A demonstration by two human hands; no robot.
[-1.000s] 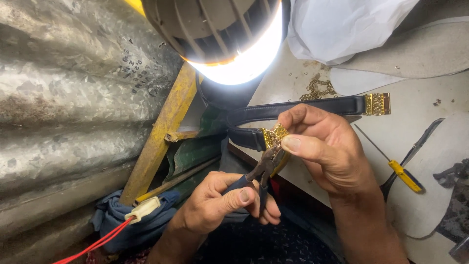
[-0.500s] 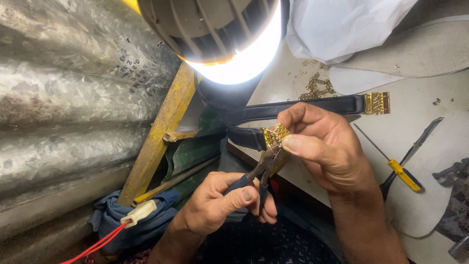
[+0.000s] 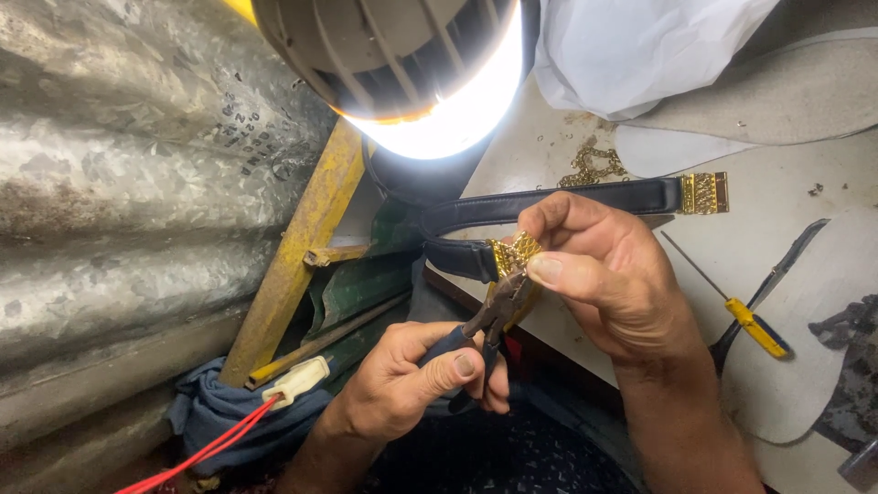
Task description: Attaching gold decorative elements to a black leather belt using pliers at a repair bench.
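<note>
Little has moved since the earlier frames: both hands stay locked on the same work, the left one shifted only a touch along the plier handles. The left hand [image 3: 407, 384] is clenched around the dark handles of the pliers [image 3: 489, 320], thumb pressed on top, and the plier nose bites up onto the gold metal clasp [image 3: 514, 253] at the near end of the black strap [image 3: 549, 199]. The right hand [image 3: 608, 274] pinches that clasp between thumb and forefinger, holding it steady just above the plier tips. The strap loops back from the clasp and runs across the pale worktable [image 3: 786, 247] to a second gold end piece [image 3: 704, 193] lying flat on it. A small heap of gold chain [image 3: 590, 166] sits just beyond the strap. To the right of the right wrist lies a yellow-handled screwdriver [image 3: 741, 311], touching a dark thin tool [image 3: 777, 274] that crosses it. A bright lamp [image 3: 430, 82] hangs overhead, close to corrugated metal sheet [image 3: 119, 201]. Below, a white connector [image 3: 294, 382] with red wire [image 3: 201, 450] rests on blue cloth [image 3: 219, 416].
</note>
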